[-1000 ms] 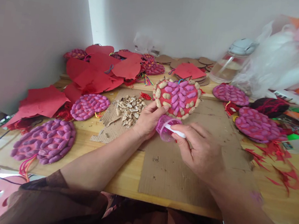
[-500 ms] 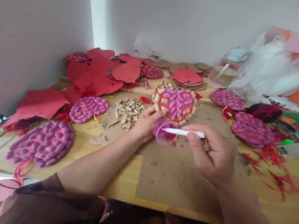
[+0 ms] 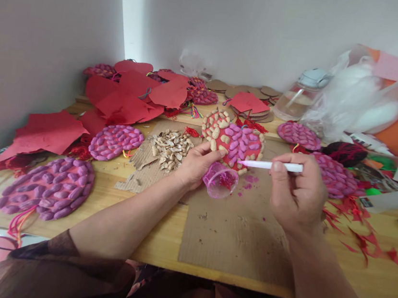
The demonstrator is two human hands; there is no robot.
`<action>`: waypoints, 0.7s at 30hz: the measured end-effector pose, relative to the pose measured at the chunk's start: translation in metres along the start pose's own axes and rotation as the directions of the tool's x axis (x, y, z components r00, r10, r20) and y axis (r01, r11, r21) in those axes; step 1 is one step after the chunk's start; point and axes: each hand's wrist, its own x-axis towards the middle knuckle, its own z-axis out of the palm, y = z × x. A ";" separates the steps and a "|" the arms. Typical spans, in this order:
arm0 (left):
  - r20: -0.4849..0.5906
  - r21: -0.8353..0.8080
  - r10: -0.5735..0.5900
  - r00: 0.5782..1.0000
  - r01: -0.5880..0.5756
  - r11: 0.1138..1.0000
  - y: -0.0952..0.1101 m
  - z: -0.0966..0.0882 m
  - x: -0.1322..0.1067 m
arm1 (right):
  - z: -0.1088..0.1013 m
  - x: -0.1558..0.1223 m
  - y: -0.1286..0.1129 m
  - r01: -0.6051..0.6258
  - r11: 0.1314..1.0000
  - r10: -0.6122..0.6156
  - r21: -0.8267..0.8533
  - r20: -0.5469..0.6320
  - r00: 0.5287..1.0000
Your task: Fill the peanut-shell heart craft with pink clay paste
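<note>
My left hand (image 3: pixel 197 165) is closed with its thumb on the lower left edge of a red heart-shaped plaque (image 3: pixel 238 141) covered in peanut shells. Shells in the plaque's middle are painted pink-purple, while those round its rim are plain tan. In the same hand, below the plaque, a small clear plastic cup (image 3: pixel 221 183) is tilted toward me, its inside smeared with purple paint. Pinched in my right hand (image 3: pixel 298 195) is a white paintbrush (image 3: pixel 267 165). Its pink tip is at the lower edge of the plaque, by the painted shells.
Cardboard (image 3: pixel 235 235) with purple spots lies beneath my hands. Loose peanut shells (image 3: pixel 170 148) are heaped to the left. Finished-looking purple discs (image 3: pixel 49 188) and red paper pieces (image 3: pixel 49 130) spread leftward. A water jar (image 3: pixel 297 100) and plastic bag (image 3: pixel 357 98) stand at back right.
My right hand has lifted the brush out of the cup and moved its tip up and right to the plaque. My left hand keeps its hold; the view has shifted slightly.
</note>
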 end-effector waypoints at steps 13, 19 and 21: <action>0.079 0.089 0.035 0.996 -0.042 0.995 -0.004 0.006 -0.010 | 0.004 -0.002 -0.010 0.307 0.938 -0.286 -0.164 0.142 0.948; 0.063 0.070 0.000 0.998 -0.005 0.998 -0.006 0.007 -0.010 | 0.003 0.000 -0.006 0.321 0.927 -0.301 -0.193 0.125 0.945; 0.060 0.044 -0.007 0.998 0.005 0.999 -0.006 0.008 -0.010 | 0.002 0.000 -0.005 0.278 0.943 -0.263 -0.181 0.106 0.959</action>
